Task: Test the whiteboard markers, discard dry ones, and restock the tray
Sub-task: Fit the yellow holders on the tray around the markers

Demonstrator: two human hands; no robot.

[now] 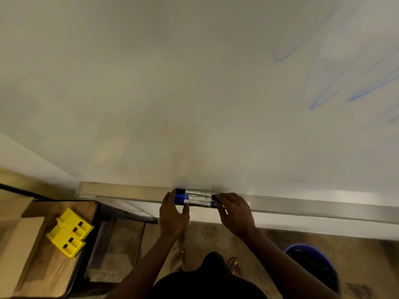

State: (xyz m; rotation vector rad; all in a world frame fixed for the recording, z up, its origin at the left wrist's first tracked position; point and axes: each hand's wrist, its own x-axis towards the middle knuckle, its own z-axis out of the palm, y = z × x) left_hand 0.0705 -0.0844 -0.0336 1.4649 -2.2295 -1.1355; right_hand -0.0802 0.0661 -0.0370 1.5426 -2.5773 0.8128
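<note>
- A person stands facing a whiteboard (172,83), seen from above by a camera on their head.
- A long metal tray (129,192) runs along the bottom edge of the whiteboard.
- A small bundle of markers (195,198) lies lengthwise in the tray, near its middle. They have blue and black bodies with white labels; two or three lie side by side and touch one another.
- The left hand (172,214) is at the left end of the markers. Its fingers curve round that end, and the thumb reaches up under the nearest marker, so its grip is on the markers.
- The right hand (234,212) is at the right end of the markers. Its fingertips press against that end, fingers bent over it, so this grip also holds the markers.
- Faint blue strokes (364,91) mark the right side of the whiteboard.
- To the left, a wooden tabletop (43,277) carries two yellow plastic blocks (69,231), touching each other.
- Beside the blocks on the tabletop lies a cardboard box (15,244).
- On the floor at lower right stands a blue bin (313,264) with a dark liner.
- The person's feet, in sandals (179,258), show on the floor below the tray.
</note>
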